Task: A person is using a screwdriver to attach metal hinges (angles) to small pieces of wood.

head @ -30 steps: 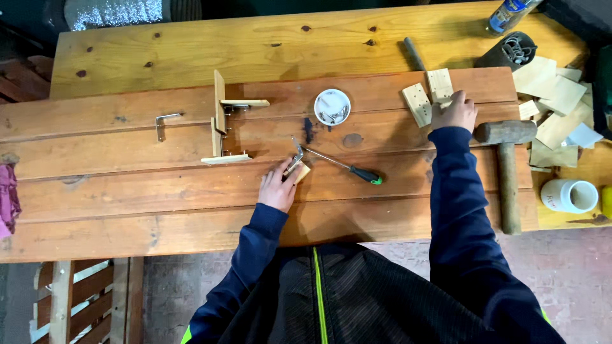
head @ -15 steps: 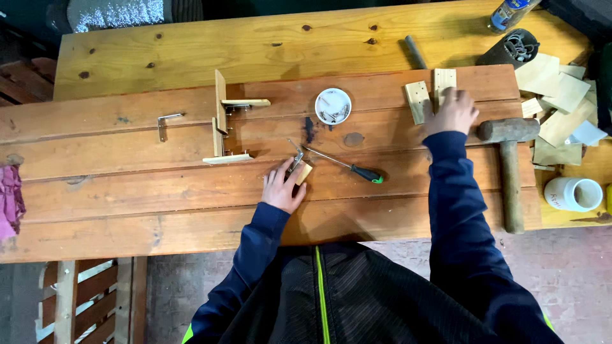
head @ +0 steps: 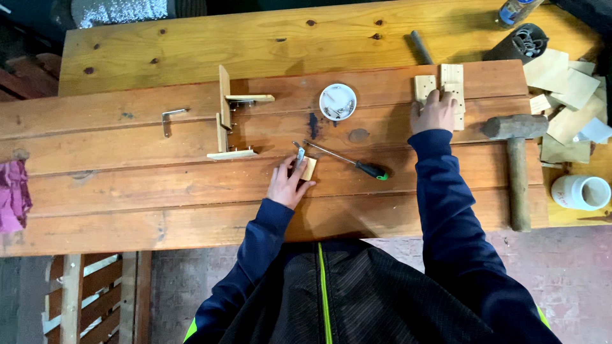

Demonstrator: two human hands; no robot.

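Note:
My left hand (head: 288, 183) rests on a small wooden block (head: 309, 168) with a metal angle bracket (head: 298, 151) at its top, near the middle of the reddish plank bench. My right hand (head: 435, 113) lies far right on two pale drilled wooden blocks (head: 446, 79), its fingers curled over them. A screwdriver with a black and green handle (head: 354, 162) lies between my hands. A white round dish of screws (head: 337, 102) sits behind it. A small assembly of thin wooden strips with brackets (head: 226, 114) stands to the left.
A loose angle bracket (head: 169, 118) lies at the left. A wooden mallet (head: 515, 162) lies at the right, beside plywood offcuts (head: 564, 79) and a white tub (head: 580, 191). A purple rag (head: 14, 194) hangs at the left edge. A metal rod (head: 421, 46) lies behind.
My right hand has slid slightly left and settled on the two drilled blocks. My left hand stays on the small block by the bracket.

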